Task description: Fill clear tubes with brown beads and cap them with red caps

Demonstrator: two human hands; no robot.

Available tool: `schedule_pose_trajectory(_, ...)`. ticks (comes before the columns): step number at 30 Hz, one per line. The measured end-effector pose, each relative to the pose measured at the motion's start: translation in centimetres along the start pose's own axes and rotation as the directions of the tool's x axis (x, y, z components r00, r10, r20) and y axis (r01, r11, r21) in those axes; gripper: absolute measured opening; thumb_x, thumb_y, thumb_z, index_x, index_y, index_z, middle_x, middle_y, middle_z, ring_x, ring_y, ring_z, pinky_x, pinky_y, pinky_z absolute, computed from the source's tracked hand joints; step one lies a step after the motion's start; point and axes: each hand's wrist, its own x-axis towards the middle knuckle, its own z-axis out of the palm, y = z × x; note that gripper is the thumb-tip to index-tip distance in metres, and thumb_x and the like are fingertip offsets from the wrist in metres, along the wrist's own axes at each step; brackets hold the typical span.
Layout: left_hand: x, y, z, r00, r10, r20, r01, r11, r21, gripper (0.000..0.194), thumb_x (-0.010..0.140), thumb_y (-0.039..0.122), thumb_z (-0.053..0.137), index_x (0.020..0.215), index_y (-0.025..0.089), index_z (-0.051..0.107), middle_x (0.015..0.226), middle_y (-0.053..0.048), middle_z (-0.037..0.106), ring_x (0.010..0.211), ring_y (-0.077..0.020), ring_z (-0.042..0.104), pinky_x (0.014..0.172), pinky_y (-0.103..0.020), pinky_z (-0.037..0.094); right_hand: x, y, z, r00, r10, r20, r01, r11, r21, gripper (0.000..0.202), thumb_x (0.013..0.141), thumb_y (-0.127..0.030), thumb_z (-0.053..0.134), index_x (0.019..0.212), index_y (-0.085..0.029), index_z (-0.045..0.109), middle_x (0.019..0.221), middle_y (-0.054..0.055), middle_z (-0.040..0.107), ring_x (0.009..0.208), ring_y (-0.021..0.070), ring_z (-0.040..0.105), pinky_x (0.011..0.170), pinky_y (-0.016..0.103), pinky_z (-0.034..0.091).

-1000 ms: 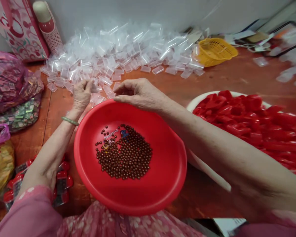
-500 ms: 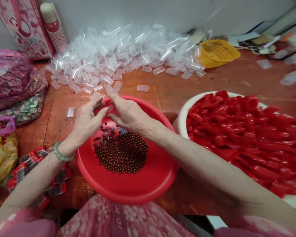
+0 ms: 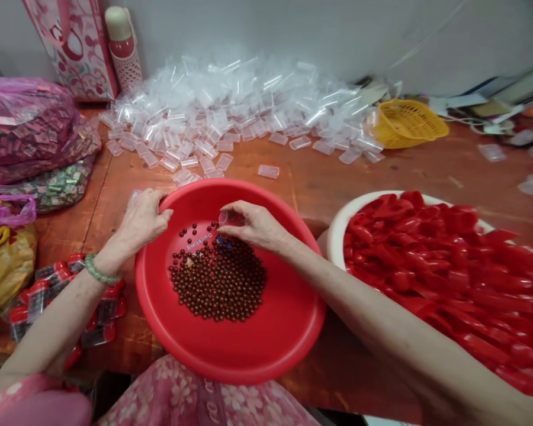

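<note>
Over the red basin, both hands at work

Above the brown beads [image 3: 217, 281] in the red basin [image 3: 266, 337], the right hand [image 3: 253, 225] pinches a small clear case [image 3: 229, 218] between its fingertips. At the basin's far-left rim, the left hand [image 3: 140, 222] rests curled, its contents hidden

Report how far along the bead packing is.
Done: red-capped filled containers lie piled at the left. In hand: the right hand holds a clear container over the brown beads while the left hand grips the red basin. Left: heaps of empty clear containers and red caps.
</note>
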Motion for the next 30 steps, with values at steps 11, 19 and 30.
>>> schedule_pose_trajectory(11, 0.5, 2.7, -2.0, 0.969, 0.192, -0.157, -0.222, 0.953, -0.206, 0.024, 0.077, 0.021, 0.057, 0.097, 0.015, 0.069, 0.091, -0.006, 0.07, 0.081, -0.0191, 0.061, 0.076, -0.033, 0.049, 0.1, -0.8, 0.9, 0.983, -0.06, -0.173, 0.068, 0.997, 0.044, 0.031, 0.074, -0.037, 0.076, 0.095, -0.019, 0.059, 0.088, 0.005, 0.069, 0.077, 0.0192, 0.063, 0.075, 0.036, 0.052)
schedule_pose_trajectory(19, 0.4, 3.8, -3.1, 0.969, 0.182, -0.167, -0.225, 0.93, -0.29, 0.021, 0.078, 0.023, 0.059, 0.093, 0.016, 0.072, 0.086, -0.005, 0.071, 0.083, -0.0197, 0.061, 0.079, -0.033, 0.049, -0.3, -0.1, 1.3, 0.931, 0.211, -0.298, -0.192, 0.977, 0.09, 0.033, 0.072, -0.045, 0.072, 0.088, -0.019, 0.06, 0.078, 0.006, 0.069, 0.068, 0.02, 0.062, 0.07, 0.037, 0.052)
schedule_pose_trajectory(30, 0.6, 2.7, -2.1, 0.975, 0.134, -0.178, -0.194, 0.902, -0.385, 0.016, 0.073, 0.016, 0.063, 0.087, 0.017, 0.072, 0.084, -0.005, 0.07, 0.091, -0.0258, 0.065, 0.087, -0.04, 0.049, -4.0, 1.1, 2.5, 0.945, 0.326, 0.025, -0.324, 0.945, -0.046, 0.031, 0.073, -0.047, 0.072, 0.071, -0.021, 0.055, 0.069, 0.002, 0.064, 0.063, 0.017, 0.056, 0.063, 0.03, 0.042)
